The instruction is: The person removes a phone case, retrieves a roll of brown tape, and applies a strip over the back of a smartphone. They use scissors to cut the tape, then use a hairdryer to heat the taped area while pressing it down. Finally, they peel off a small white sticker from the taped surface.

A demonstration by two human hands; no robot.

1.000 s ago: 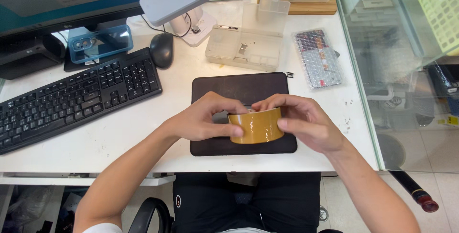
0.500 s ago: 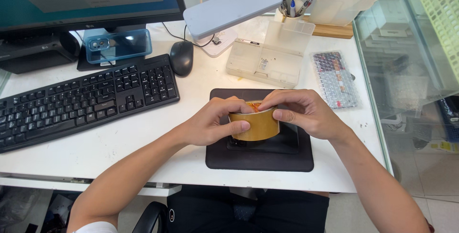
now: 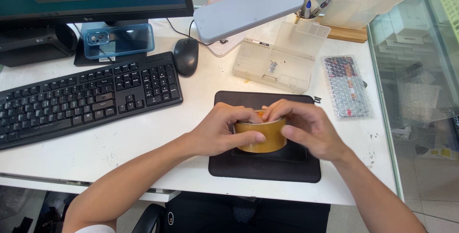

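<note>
Two bare hands meet over a roll of amber-brown tape [image 3: 260, 135], which sits upright just above a black mat [image 3: 265, 168] at the front of our white tabletop [image 3: 143, 132]. Our left hand [image 3: 224, 130] wraps the roll's near side, thumb lying flat along its outer band, fingers [image 3: 244, 114] curled over the top rim and clamped on the roll. Our right hand [image 3: 306, 128] covers the far side, fingers closed on the rim too, tips meeting the left ones at the top. Behind the mat lie a pale plastic parts box [image 3: 282, 63], a black mouse [image 3: 185, 56], a black keyboard [image 3: 86, 99] and a bubble-wrapped packet [image 3: 346, 87]. We judge the main risk to be a slip: if the tips dig at the tape edge while the grip loosens, the roll could twist free and roll off the near edge.
</note>
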